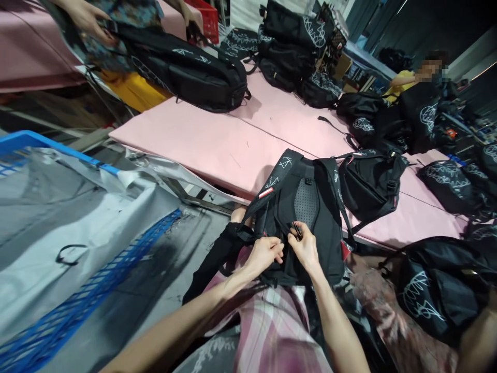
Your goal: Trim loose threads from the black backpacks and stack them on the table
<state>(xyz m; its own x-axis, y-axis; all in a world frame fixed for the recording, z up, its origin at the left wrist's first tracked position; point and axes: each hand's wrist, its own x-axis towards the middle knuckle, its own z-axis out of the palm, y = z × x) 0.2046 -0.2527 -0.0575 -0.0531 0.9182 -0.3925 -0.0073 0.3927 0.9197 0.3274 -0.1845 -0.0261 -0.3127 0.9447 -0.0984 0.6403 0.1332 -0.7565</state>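
Observation:
A black backpack (306, 207) lies with its mesh back panel up, half on my lap and half on the edge of the pink table (217, 145). My left hand (266, 251) pinches a strap at the bottom of the back panel, fingers closed. My right hand (305, 243) is closed on a small black buckle or strap end just beside it. The two hands almost touch. White line drawings and a red-and-white tag mark the left shoulder strap (274, 181).
Many more black backpacks lie on the table: one (368, 181) right beside mine, a pile (291, 46) at the far end, others (438, 285) at my right. Another person's hands (87, 20) hold a backpack (186, 67) far left. A blue crate (46, 290) lined with grey plastic stands at my left.

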